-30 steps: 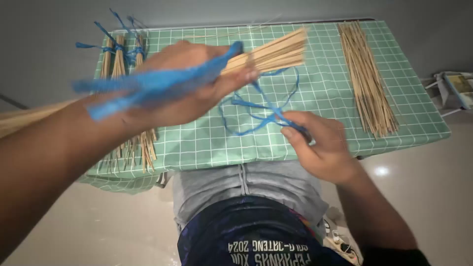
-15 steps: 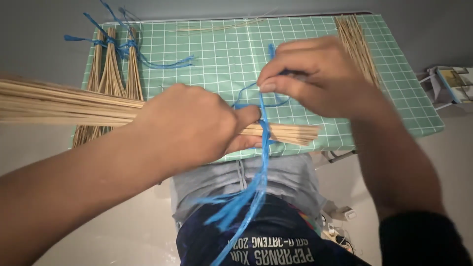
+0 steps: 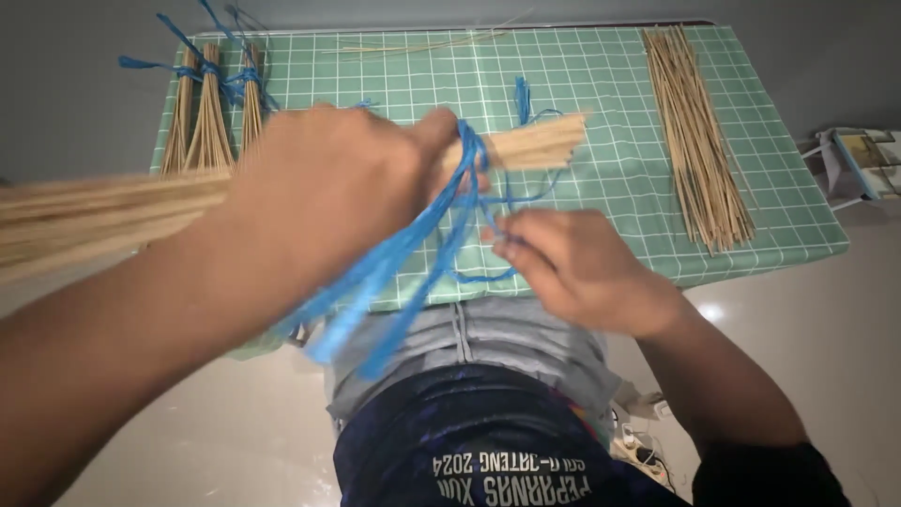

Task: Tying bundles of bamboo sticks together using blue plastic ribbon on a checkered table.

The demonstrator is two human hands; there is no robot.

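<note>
Your left hand [image 3: 328, 188] and forearm are bare; no sleeve, watch or ring shows on that side. Your right hand [image 3: 577, 268] is bare too, but a dark, near-black cuff sits at the lower end of that forearm. You wear a grey top over the torso and dark navy shorts with pale lettering and a small multicoloured patch.

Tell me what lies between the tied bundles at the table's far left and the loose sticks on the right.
In the head view: green checked tablecloth, and the stick bundle gripped by the left hand, wrapped with blue string.
</note>
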